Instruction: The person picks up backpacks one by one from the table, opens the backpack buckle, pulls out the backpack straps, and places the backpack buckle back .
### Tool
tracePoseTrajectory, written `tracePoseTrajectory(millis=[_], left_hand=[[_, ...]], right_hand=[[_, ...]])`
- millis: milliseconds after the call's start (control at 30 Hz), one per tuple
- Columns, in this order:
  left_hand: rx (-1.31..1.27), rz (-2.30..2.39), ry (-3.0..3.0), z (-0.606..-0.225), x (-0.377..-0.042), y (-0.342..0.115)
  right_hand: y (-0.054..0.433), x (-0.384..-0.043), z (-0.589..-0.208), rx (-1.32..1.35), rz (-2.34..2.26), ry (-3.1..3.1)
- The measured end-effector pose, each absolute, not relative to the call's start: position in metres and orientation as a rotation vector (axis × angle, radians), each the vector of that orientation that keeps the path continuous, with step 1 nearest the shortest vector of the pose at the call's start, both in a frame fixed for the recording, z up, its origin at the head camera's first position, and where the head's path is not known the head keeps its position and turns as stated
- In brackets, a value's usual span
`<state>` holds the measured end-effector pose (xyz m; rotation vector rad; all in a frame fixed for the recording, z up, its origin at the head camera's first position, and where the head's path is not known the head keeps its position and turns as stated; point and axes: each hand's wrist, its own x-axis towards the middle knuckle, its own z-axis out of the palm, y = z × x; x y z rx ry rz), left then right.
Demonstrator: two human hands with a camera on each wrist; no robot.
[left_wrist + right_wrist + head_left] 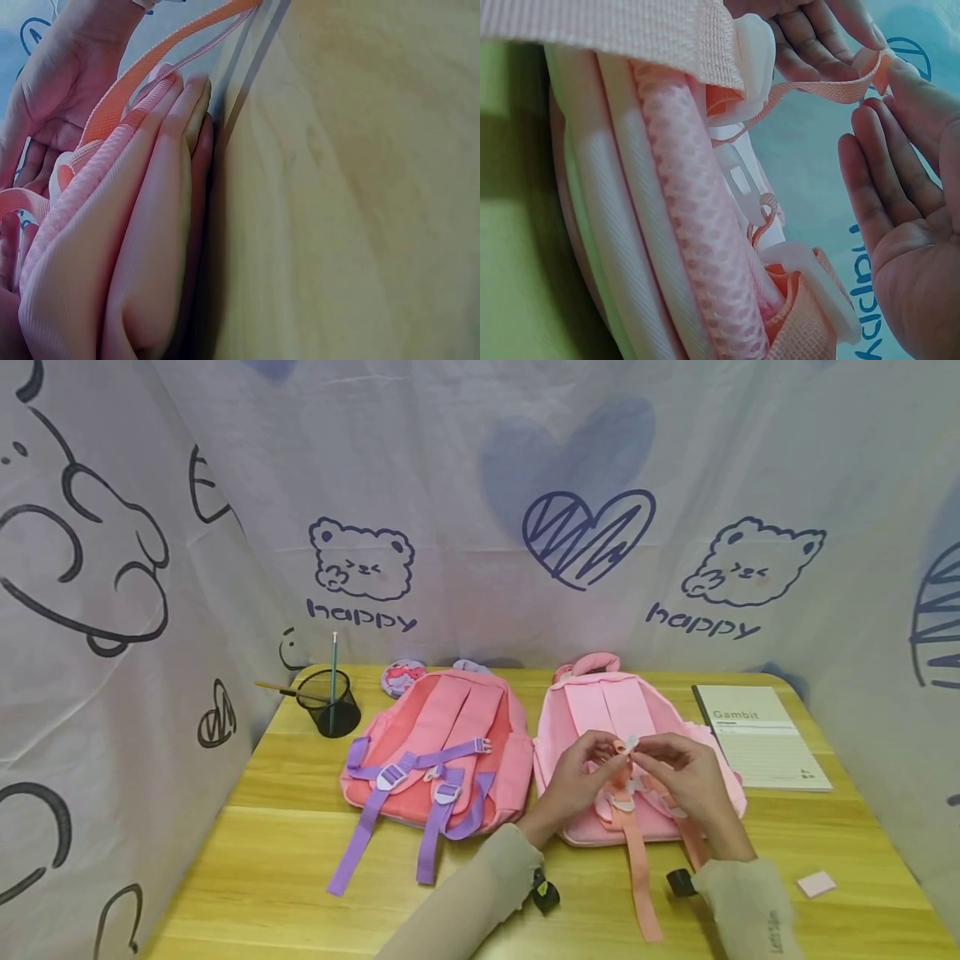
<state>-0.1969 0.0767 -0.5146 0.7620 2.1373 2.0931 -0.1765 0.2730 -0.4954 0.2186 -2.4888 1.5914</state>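
Observation:
A light pink backpack lies back side up at the right of the table, with orange webbing straps and white plastic buckles. Over it, my left hand and right hand meet at a small white buckle on one strap. The left fingertips pinch the buckle, while my right thumb and a finger pinch the strap's end beside it. In the right wrist view the other right fingers extend. A second white buckle hangs apart below; the left fingertips are out of the left wrist view.
A coral backpack with purple straps lies to the left. Behind it stands a black mesh cup holding pencils. A notebook is at the right; a small pale pink block lies near the right front. Patterned curtains surround the table.

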Motion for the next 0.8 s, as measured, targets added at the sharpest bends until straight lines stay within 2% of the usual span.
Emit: tracePoseTrajectory(millis=[200, 467, 800], left_hand=[[0.791, 2.082, 2.149, -0.502, -0.19, 0.075], [0.799, 2.065, 2.177, -0.521, -0.2, 0.078], [0.825, 1.996, 2.261, -0.523, -0.2, 0.079]], right_hand=[[0.273, -0.177, -0.495, 0.2, 1.601, -2.476], [0.275, -0.175, -0.494, 0.23, 1.592, -2.489], [0.278, -0.175, -0.488, 0.289, 1.528, -2.58]])
